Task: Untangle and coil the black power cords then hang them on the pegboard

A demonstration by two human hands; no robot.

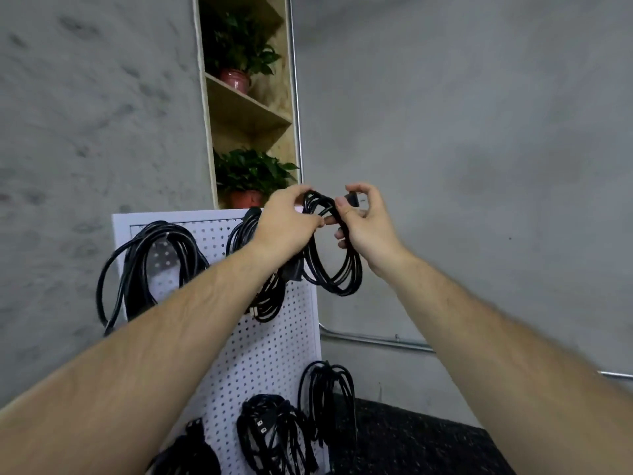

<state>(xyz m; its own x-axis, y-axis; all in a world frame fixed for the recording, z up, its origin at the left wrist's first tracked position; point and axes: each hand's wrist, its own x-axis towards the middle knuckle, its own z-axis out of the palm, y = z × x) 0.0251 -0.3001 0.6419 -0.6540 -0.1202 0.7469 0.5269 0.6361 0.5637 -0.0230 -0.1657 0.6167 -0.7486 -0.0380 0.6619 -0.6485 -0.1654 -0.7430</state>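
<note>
Gripping looped black rubber power cord [342, 290] in curled left hand [291, 221], pinching its black plug [352, 199] with right hand [368, 228], could totally uncoil if loosened lol.

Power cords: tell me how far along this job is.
Done: several coiled cords already hang on the pegboard, such as the top-left coil. In hand: the held coil, gripped by the left hand and right hand in front of the board. Left: hanging that coil up.

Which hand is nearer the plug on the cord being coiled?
Right. The right hand pinches the plug; the left hand grips the coil at its top, left of the plug.
</note>
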